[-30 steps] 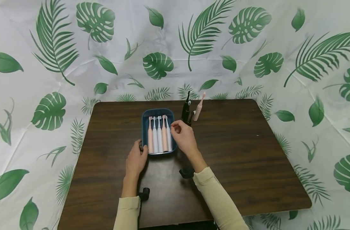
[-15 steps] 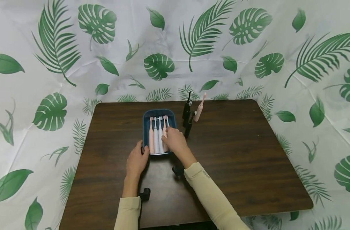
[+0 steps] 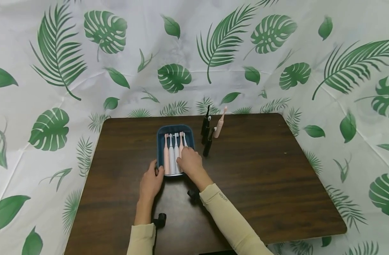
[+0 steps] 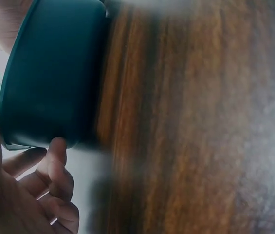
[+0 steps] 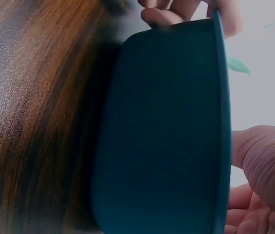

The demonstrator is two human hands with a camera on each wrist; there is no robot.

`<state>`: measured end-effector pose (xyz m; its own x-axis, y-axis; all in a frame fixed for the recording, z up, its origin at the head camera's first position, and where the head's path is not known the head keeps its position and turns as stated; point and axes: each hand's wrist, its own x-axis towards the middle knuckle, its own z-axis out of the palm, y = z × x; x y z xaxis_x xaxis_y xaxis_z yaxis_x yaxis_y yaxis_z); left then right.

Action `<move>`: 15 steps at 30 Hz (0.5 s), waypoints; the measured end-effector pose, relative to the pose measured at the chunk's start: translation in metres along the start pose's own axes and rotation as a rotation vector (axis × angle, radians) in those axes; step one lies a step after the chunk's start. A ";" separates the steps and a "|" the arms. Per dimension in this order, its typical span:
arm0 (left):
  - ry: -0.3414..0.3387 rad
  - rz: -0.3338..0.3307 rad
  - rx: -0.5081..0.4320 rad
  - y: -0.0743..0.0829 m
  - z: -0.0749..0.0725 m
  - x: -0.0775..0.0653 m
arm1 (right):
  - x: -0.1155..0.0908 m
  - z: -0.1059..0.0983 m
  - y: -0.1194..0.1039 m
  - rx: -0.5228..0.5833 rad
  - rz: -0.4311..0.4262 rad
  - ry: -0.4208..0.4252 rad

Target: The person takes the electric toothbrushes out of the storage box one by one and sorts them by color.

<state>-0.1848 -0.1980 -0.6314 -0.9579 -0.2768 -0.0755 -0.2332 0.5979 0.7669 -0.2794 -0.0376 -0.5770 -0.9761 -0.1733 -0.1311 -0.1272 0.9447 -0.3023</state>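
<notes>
A dark blue bin (image 3: 158,148) holds several electric toothbrushes lying side by side, among them a pink toothbrush (image 3: 166,157) and a white toothbrush (image 3: 172,156). My left hand (image 3: 150,182) grips the bin's near left corner, thumb at the rim and curled fingers against the outer wall in the left wrist view. Reaching into the bin's right side, my right hand (image 3: 192,163) covers the handles of another pink toothbrush (image 3: 181,141) and the rightmost white toothbrush (image 3: 185,140). Its fingertips are hidden behind the bin wall in the right wrist view; I cannot tell whether they pinch a handle.
Right of the bin, several black toothbrushes (image 3: 207,146) and one pink toothbrush (image 3: 219,128) stand upright on the dark wooden table (image 3: 261,184). A leaf-patterned cloth (image 3: 130,32) hangs behind the table.
My right hand has moved left from the bin's right rim, over the toothbrushes on the right, uncovering the front black toothbrush. The left hand still holds the bin.
</notes>
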 end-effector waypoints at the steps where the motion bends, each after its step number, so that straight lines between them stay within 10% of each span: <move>1: -0.002 -0.010 -0.006 0.000 0.000 -0.001 | -0.001 0.002 -0.001 -0.007 -0.002 -0.001; 15: -0.012 -0.019 0.008 -0.001 0.004 -0.004 | -0.001 0.009 -0.004 -0.028 0.041 0.038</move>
<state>-0.1813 -0.1943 -0.6342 -0.9552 -0.2793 -0.0978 -0.2529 0.5986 0.7601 -0.2762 -0.0433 -0.5844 -0.9865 -0.1240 -0.1072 -0.0910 0.9582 -0.2712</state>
